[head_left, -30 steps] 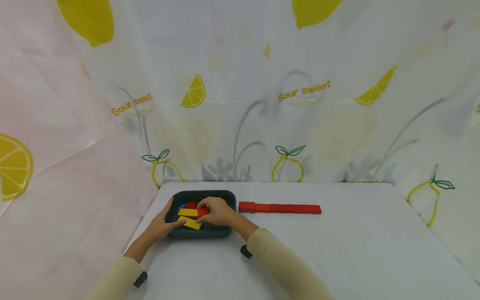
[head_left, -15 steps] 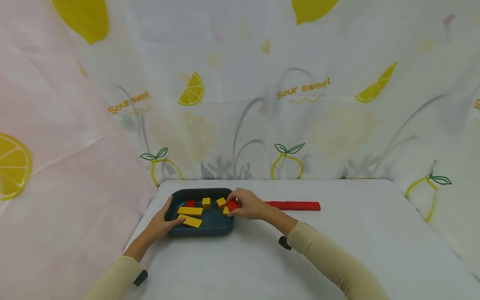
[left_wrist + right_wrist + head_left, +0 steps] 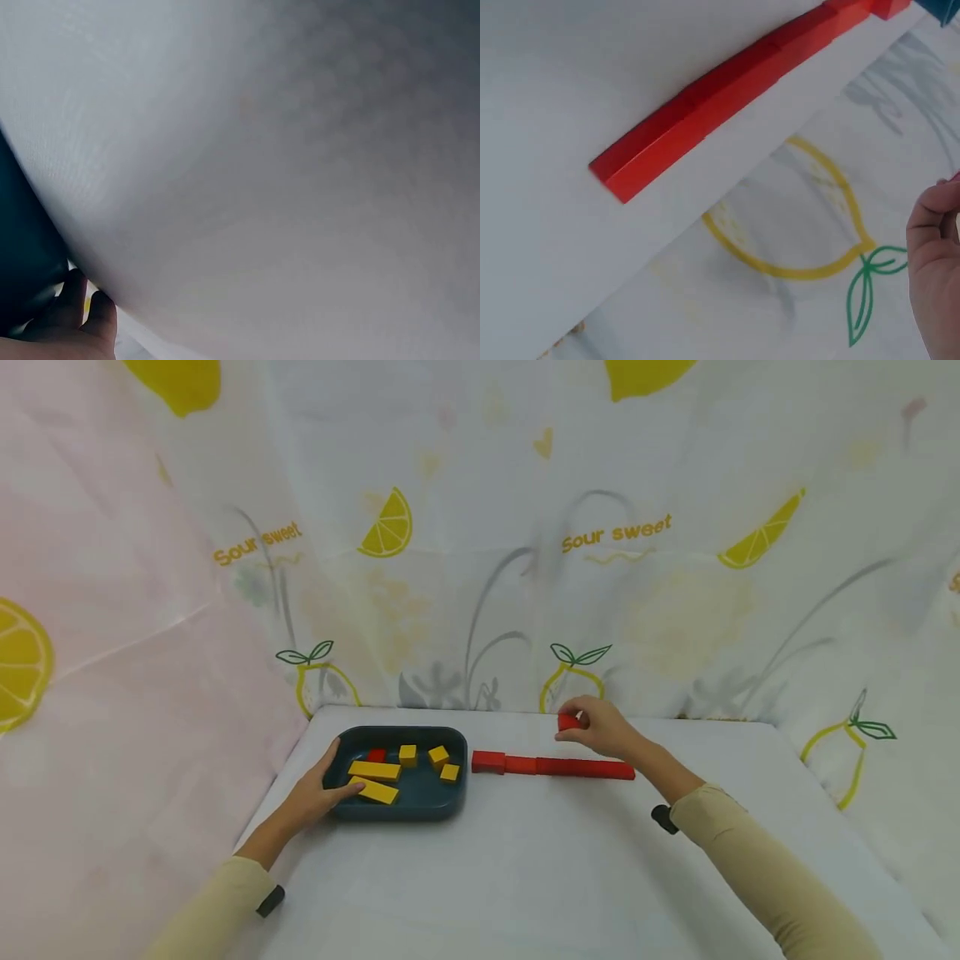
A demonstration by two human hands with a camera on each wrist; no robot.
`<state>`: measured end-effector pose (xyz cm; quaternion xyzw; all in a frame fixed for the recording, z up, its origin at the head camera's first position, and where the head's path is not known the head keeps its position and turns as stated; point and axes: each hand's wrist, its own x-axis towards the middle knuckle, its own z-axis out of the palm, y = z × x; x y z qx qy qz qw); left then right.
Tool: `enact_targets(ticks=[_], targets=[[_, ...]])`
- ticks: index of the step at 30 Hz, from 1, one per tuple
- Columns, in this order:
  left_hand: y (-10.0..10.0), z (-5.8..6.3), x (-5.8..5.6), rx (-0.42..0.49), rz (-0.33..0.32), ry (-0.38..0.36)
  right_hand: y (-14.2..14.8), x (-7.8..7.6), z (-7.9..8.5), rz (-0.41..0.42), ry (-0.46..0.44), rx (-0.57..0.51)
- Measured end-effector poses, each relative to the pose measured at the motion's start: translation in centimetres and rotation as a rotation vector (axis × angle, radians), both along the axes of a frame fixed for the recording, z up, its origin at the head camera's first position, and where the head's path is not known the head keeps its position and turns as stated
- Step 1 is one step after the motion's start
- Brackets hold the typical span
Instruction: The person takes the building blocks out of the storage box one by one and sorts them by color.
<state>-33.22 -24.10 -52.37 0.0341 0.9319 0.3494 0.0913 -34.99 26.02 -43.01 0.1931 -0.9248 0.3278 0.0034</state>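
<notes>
While right hand (image 3: 600,727) pinches red block (image 3: 568,722) between thumb and fingers, block hangs off worktop (image 3: 525,860), apart from red row (image 3: 577,767). Just beside row's left end, dark tray (image 3: 397,812); left hand (image 3: 315,792) clamped on its left side, thumb inside. In tray: red piece (image 3: 376,756), two yellow bars (image 3: 377,771), three yellow cubes (image 3: 408,755). Behind, lemon-print cloth (image 3: 465,468).

From the head, the table (image 3: 487,877) is viewed forward and down, backdrop (image 3: 465,602) at twelve o'clock; from the left wrist, a pale surface (image 3: 262,225) is faced closely, tray (image 3: 26,240) at eight; the red row (image 3: 735,86), shared with the head view, is seen nearer from the right wrist, backdrop at five
</notes>
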Motion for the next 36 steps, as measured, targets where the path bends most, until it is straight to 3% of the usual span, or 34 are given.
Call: enact_targets(ticks=[6,12,23,36], targets=[[-0.1,0.0,0.0,0.015,0.003,0.004,3.4,0.1,0.2,-0.031,0.023,0.092],[-0.2,0.3,0.3,0.003,0.007,0.004,5.5,0.2,-1.1,-0.068,0.04,0.137],[0.1,0.1,0.1,0.012,0.021,-0.017,9.5,0.5,-3.5,-0.179,-0.052,0.118],[0.2,0.1,0.0,0.023,0.029,-0.019,12.8,1.6,-5.9,-0.163,-0.158,0.126]])
